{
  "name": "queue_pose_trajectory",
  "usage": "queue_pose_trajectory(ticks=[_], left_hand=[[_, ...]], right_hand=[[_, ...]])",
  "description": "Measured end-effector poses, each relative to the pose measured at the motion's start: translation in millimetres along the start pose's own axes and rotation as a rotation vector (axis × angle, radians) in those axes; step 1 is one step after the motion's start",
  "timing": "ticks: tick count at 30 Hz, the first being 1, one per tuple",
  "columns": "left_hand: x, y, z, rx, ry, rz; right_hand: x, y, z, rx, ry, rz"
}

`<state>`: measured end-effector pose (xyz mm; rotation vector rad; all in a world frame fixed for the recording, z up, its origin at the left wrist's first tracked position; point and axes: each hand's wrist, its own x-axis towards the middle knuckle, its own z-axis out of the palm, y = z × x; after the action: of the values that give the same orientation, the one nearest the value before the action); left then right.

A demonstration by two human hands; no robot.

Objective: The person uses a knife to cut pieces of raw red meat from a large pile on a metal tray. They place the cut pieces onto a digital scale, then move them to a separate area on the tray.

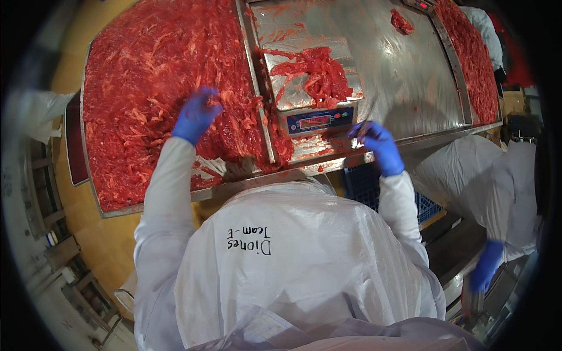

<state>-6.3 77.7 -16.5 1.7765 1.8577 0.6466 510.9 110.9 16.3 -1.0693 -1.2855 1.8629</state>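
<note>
Left hand [196, 114] rests on meat strips [146, 88] — gripping.

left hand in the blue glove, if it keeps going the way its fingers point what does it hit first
Probably the heap of red shredded raw meat in the steel tray: the blue-gloved left hand points up and right, fingertips at its surface, though depth is unclear.
</note>
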Motion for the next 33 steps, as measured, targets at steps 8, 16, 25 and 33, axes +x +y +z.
queue_pose_trajectory(ticks=[8,16,25,33], left_hand=[[106.9,147.1,66.2,0.150,0.073,0.362],[58.8,157.8,70.9,0.216,0.043,0.512],[31.5,153.2,65.1,0.256,-0.070,0.520],[22.9,148.2,56.0,0.118,-0.102,0.339]], right_hand=[[99.1,-54.1,57.1,-0.257,-0.154,-0.047],[76.3,-17.0,69.6,0.042,-0.169,0.159],[73.0,-7.5,60.0,0.455,-0.433,0.407],[76.2,-26.7,73.5,0.322,-0.300,0.437]])
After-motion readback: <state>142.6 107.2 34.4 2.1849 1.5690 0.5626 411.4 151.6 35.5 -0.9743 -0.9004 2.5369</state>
